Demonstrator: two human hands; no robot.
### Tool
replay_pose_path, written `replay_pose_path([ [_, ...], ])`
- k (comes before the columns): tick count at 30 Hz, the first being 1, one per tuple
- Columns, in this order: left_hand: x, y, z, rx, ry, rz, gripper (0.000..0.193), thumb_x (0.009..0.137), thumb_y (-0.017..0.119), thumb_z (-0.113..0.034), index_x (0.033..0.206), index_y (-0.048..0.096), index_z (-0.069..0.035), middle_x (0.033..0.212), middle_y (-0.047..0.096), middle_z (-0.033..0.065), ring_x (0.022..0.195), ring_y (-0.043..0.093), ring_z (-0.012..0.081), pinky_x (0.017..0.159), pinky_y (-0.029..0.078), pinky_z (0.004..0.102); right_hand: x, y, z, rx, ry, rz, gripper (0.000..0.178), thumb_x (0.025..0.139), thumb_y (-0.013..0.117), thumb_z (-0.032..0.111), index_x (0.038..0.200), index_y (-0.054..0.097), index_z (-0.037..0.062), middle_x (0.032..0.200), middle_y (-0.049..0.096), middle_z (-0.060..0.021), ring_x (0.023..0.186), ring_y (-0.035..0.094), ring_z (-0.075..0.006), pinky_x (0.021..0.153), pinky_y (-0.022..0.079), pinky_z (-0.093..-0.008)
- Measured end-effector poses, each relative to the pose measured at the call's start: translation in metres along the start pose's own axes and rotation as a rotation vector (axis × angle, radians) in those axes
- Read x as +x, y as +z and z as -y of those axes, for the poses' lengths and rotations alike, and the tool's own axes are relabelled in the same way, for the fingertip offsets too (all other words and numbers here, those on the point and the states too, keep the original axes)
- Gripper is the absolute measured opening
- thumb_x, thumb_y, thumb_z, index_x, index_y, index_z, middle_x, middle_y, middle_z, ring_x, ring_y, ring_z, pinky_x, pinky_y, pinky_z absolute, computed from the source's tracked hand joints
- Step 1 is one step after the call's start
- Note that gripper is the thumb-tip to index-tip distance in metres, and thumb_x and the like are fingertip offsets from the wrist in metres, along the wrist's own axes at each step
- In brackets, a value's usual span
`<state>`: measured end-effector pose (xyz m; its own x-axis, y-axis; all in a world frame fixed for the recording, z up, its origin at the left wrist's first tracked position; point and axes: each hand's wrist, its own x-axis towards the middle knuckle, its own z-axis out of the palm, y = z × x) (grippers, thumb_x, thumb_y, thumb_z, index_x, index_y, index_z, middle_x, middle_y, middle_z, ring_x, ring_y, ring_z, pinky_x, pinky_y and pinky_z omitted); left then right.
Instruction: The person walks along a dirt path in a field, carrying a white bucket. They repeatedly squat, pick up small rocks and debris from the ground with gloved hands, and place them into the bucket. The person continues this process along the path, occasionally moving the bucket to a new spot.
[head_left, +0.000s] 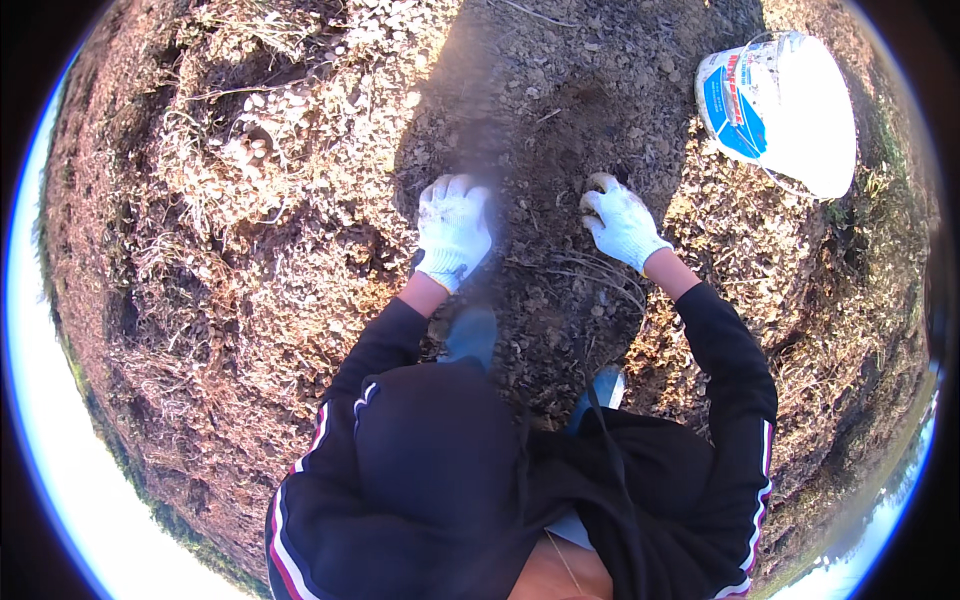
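Observation:
My left hand (455,228), in a white knitted glove, is low over the dark soil (545,130) with its fingers curled downward. Its fingertips are hidden, and a blurred band crosses its right side. To its right, my right hand (625,222) wears a similar glove with soiled fingertips. Those fingers bend inward toward the ground. Whatever either hand might hold cannot be made out. Between the hands lie crumbly earth and thin dry stems (590,275).
A white bucket (800,115) with a blue and red label and a wire handle sits beyond my right hand. Several pale rounded lumps (250,150) lie among dry leaves at the far left. My blue footwear (600,390) shows below the hands.

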<state>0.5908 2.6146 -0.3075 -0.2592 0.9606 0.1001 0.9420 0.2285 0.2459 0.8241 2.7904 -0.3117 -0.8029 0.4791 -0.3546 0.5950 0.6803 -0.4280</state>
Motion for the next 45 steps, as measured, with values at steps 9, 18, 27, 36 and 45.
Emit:
replay_pose_path([
  [9,0.037,0.020,-0.041,0.087,0.116,0.333,0.030,0.085,0.073,-0.034,0.102,0.068,-0.009,0.103,0.063,0.0105,0.107,0.058,0.0311,0.092,0.045,0.0457,-0.007,-0.015,0.015,0.113,0.185,-0.132,0.024,0.096,0.062,0.033,0.105,0.073,0.0140,0.113,0.066,-0.0139,0.100,0.068,-0.0374,0.085,0.056,-0.0475],
  [18,0.021,0.014,-0.032,-0.317,-0.105,-0.102,0.018,0.084,0.071,-0.010,0.102,0.068,-0.013,0.105,0.065,0.0086,0.106,0.058,0.0341,0.090,0.047,0.0462,-0.009,0.022,0.023,0.543,0.042,-0.175,0.030,0.096,0.062,0.018,0.122,0.068,0.0037,0.119,0.070,-0.0196,0.112,0.067,-0.0363,0.095,0.052,-0.0439],
  [27,0.021,0.016,-0.003,-1.322,-0.560,0.060,0.026,0.097,0.065,-0.006,0.122,0.066,0.003,0.112,0.071,0.0052,0.102,0.064,0.0121,0.091,0.049,0.0247,0.027,0.026,0.046,0.541,-0.118,-0.238,0.050,0.094,0.070,0.022,0.139,0.057,0.0034,0.116,0.073,-0.0167,0.095,0.073,-0.0257,0.075,0.058,-0.0410],
  [36,0.015,0.013,-0.032,-1.319,-0.523,0.234,0.023,0.099,0.064,-0.010,0.118,0.069,0.003,0.102,0.069,0.0019,0.090,0.060,0.0068,0.081,0.050,0.0237,0.017,-0.015,0.060,0.842,0.153,-0.005,0.040,0.092,0.073,0.021,0.128,0.067,0.0041,0.118,0.073,-0.0154,0.109,0.071,-0.0249,0.095,0.054,-0.0365],
  [45,0.048,0.014,-0.026,-0.567,-0.120,0.020,0.023,0.096,0.064,-0.019,0.112,0.072,-0.005,0.104,0.072,0.0152,0.099,0.068,0.0299,0.087,0.053,0.0394,-0.047,-0.177,-0.073,0.132,0.265,-1.096,0.025,0.097,0.071,0.024,0.112,0.075,0.0038,0.090,0.075,-0.0045,0.078,0.065,-0.0091,0.074,0.053,-0.0263],
])
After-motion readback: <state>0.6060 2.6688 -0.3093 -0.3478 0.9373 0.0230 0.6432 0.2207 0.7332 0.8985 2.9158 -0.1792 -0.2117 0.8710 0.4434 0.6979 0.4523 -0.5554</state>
